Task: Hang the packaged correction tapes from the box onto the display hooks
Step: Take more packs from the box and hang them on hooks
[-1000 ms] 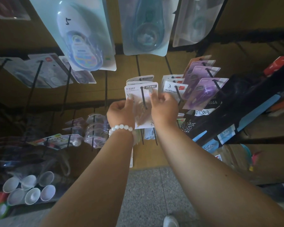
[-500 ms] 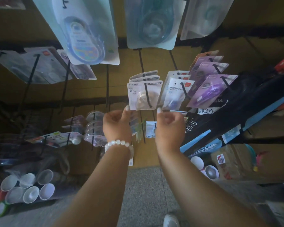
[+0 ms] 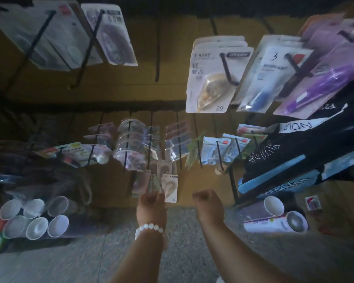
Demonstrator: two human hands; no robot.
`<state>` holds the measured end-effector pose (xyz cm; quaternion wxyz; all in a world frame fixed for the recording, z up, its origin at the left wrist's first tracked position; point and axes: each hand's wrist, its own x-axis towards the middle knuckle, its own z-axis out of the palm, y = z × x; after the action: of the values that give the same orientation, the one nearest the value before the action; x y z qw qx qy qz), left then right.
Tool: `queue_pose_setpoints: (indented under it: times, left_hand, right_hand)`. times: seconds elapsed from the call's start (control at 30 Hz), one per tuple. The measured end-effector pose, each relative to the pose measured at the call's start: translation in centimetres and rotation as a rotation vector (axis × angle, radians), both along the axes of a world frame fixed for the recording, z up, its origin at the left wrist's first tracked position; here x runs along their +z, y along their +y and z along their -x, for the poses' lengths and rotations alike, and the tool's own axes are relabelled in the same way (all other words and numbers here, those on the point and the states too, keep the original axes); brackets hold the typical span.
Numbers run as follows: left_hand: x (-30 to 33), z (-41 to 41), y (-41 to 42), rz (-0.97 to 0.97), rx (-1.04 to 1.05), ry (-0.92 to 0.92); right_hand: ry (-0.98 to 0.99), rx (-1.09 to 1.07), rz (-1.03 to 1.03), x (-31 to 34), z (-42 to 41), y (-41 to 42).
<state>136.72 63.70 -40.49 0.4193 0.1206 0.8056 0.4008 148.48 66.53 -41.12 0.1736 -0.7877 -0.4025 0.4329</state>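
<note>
A white-carded correction tape pack (image 3: 213, 78) hangs at the front of a black display hook (image 3: 227, 68), with more of the same packs behind it. My left hand (image 3: 151, 203), with a bead bracelet at the wrist, is low in the middle and grips a small fan of the same correction tape packs (image 3: 170, 187). My right hand (image 3: 207, 203) is beside it, fingers curled with nothing in them. Both hands are well below the hung packs. No box shows in this view.
Neighbouring hooks carry a blue pack marked 3 (image 3: 270, 74), purple packs (image 3: 315, 86) and clear bags (image 3: 131, 144). Stacked white cups (image 3: 35, 217) lie low on the left, cup sleeves (image 3: 274, 215) low on the right. A black and blue bag (image 3: 294, 160) hangs at right. The floor is grey.
Both hands have let go of the pack on the hook and dropped well below it. The view has tilted downward, so the hung packs now sit higher in the frame.
</note>
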Motion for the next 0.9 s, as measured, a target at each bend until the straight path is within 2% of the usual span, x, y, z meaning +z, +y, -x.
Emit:
queue_pose_setpoints:
  times: [0.2, 0.53, 0.67, 0.83, 0.9]
  left_hand:
    - [-9.7, 0.6, 0.8, 0.016, -0.049, -0.021]
    - [-27.8, 2.5, 3.2, 0.022, -0.168, -0.052]
    - [-32.6, 3.1, 4.6, 0.028, -0.157, -0.13]
    - [-36.0, 4.2, 6.1, 0.078, -0.333, -0.014]
    - [-36.9, 4.7, 6.5, 0.08, -0.351, -0.027]
  right_hand:
    - [0.031, 0.092, 0.099, -11.1, 0.2, 1.4]
    - [0.087, 0.178, 0.11, -28.7, 1.0, 5.4]
    - [0.09, 0.187, 0.106, -34.2, 2.0, 7.3]
    - [0.08, 0.165, 0.107, -38.5, 3.4, 9.6]
    - [0.075, 0.166, 0.115, -39.7, 3.8, 10.4]
